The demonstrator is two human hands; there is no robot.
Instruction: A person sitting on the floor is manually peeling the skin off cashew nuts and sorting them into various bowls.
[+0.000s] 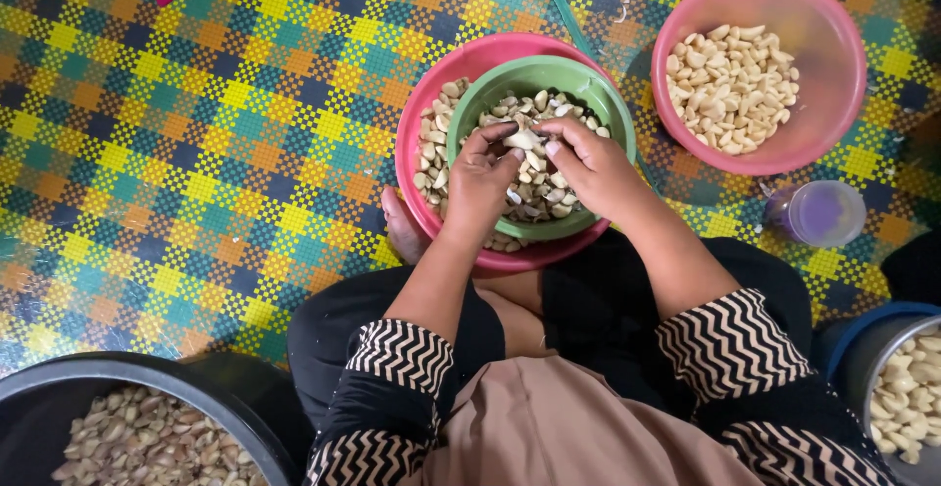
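My two forearms go forward from my body and come close together in front of me. The sleeves with black and beige zigzag stripes are pushed up near my elbows, so the forearms are bare. My left hand (pixel 480 177) is turned palm down, the wrist a little bent, and the fingers are curled downward. My right hand (pixel 588 163) comes in from the right side, the wrist straight, the fingers bent toward the left hand. The fingertips of both hands meet and pinch together on one small pale piece between them.
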